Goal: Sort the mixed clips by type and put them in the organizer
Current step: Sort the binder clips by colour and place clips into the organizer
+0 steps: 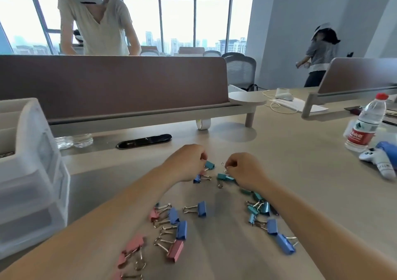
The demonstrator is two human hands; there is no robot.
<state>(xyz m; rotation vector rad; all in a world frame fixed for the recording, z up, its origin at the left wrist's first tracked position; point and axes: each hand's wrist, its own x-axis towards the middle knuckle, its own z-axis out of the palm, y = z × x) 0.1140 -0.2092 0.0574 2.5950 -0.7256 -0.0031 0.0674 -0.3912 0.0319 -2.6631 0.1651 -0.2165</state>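
Organizer [32,172]: white translucent drawer unit, well to the left of the left fingers
Left hand [187,162]: fingers curled down at the table, tips just beside a teal binder clip [209,165]; I cannot tell whether they grip it
Right hand [242,170]: fingers curled, thumb and forefinger pinching a silver wire loop [223,164] that pokes out past the tips; the clip body is hidden
Under the fingers: a pair of teal clips [223,176] just below the right fingertips, a blue clip [196,180] below the left ones
Nearer than the fingers: loose clip pile [178,226] between the forearms, pink and blue toward the left arm, teal and blue toward the right
Beyond the fingers: black cable slot [144,141] and tape roll [203,124]
Far right of the right fingers: water bottle [365,125] with a white game controller [376,159] just beside it
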